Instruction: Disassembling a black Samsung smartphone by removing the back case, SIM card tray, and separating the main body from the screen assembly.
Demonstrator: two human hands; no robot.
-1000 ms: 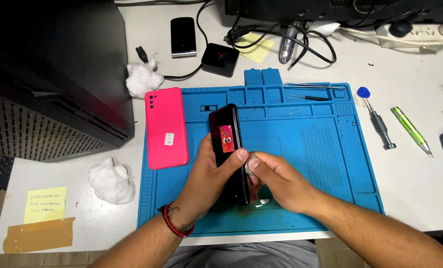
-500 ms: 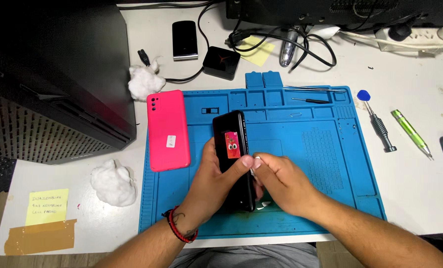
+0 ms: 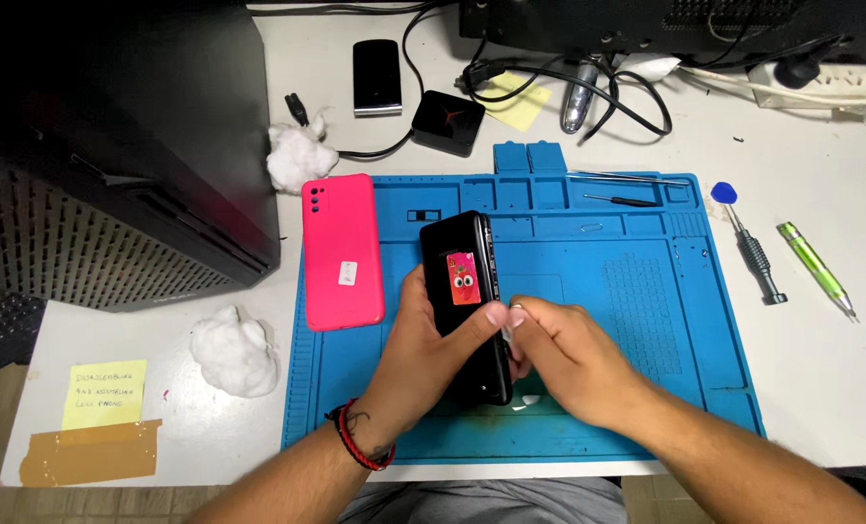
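Fingers of the left hand [image 3: 428, 335] wrapped the black phone [image 3: 467, 301], tilting it above the blue mat [image 3: 627, 291] to expose its edge. At three o'clock, the right hand [image 3: 559, 354] pinched a small tool against that side; the pink case [image 3: 343, 250] lay at nine.

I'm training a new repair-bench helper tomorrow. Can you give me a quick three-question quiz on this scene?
1. True or false: the pink phone case lies flat on the blue work mat, touched by neither hand.
2. Which hand grips the black phone from its left side? A) left hand B) right hand
3. Fill in: the green-handled tool lies on the white table, off the mat's ____ edge.

Key: 1 true; 2 A; 3 right.
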